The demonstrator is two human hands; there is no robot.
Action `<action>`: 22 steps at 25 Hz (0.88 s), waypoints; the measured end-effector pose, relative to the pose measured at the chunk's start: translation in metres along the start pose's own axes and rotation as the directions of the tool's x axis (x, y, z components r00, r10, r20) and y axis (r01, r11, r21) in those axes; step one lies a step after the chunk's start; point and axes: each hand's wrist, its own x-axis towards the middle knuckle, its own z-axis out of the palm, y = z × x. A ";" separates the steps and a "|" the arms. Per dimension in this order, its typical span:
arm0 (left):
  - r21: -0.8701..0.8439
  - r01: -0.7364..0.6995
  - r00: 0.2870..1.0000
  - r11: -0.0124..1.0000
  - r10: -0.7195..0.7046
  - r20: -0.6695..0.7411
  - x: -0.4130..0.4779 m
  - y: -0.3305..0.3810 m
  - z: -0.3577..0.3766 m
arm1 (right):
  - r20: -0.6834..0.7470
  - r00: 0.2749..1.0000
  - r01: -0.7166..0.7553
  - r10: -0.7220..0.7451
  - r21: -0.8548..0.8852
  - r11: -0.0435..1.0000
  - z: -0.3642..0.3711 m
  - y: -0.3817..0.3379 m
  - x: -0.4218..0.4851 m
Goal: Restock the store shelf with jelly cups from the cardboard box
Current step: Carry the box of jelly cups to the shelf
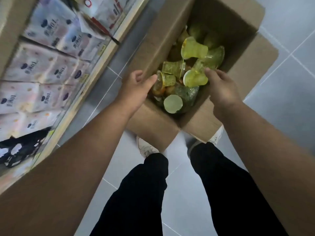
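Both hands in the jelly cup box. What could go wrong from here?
1. The clear plastic cups of green jelly lie jumbled on their sides in the brown cardboard box; lifting one may tumble others.
2. The box's flap lies at the white shoes; a step could catch it.
3. The wooden shelf in view looks packed with pale packets; cups may not fit there.

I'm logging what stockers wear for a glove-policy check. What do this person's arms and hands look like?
The left forearm and right forearm are bare to the frame edge, with no sleeves showing. The left hand and right hand wear no gloves; no watch, bracelet or ring shows.
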 end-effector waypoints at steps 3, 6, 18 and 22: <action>0.198 -0.001 1.000 0.980 0.007 -0.029 0.044 -0.028 0.012 | -0.151 0.985 0.015 -0.077 -0.374 0.927 0.008 0.037 0.036; 0.408 -0.024 0.999 0.913 0.038 -0.026 0.079 -0.049 0.023 | -0.106 0.982 0.052 -0.154 -0.638 0.768 0.016 0.075 0.059; 0.649 -0.117 0.983 0.752 0.180 -0.032 0.158 -0.026 0.050 | -0.274 0.959 -0.079 0.069 -0.028 0.996 0.012 0.088 0.144; 0.682 -0.254 0.943 0.686 0.332 0.018 0.148 -0.030 0.048 | -0.200 0.979 -0.023 0.024 0.008 1.000 -0.005 0.086 0.130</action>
